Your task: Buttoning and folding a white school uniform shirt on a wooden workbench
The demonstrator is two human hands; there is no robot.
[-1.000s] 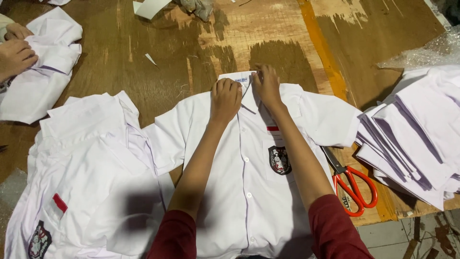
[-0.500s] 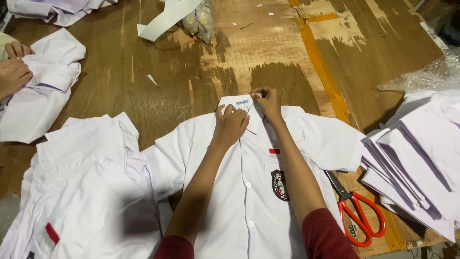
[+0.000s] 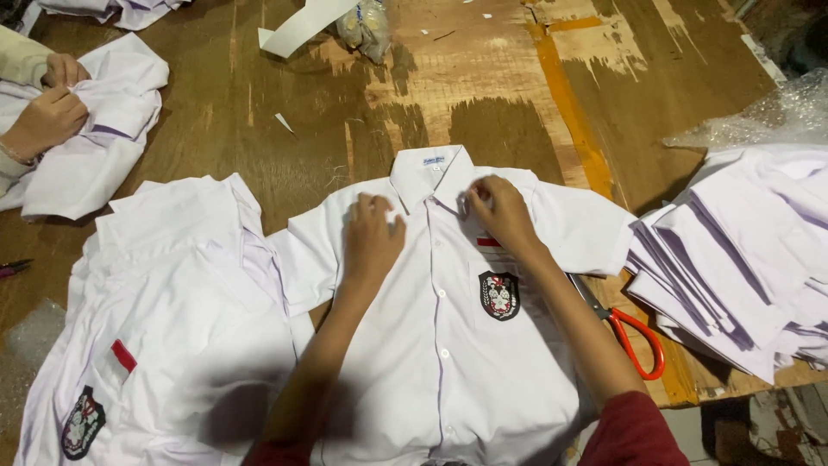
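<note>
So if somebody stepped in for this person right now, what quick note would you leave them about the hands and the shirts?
Left hand: flat on the buttoned white short-sleeved shirt, beside the collar, holding nothing.
Right hand: fingers pinched at the other collar tip.
The shirt lies face up, spread on the worn wooden table, its black chest badge showing.
Pile of loose white shirts lies to the left; stack of folded white shirts to the right.
Orange-handled scissors lie by the right forearm, untouched.
Done: buttoned, laid flat. Left: not folded yet.
Another person's hands handle a shirt at the far left.
</note>
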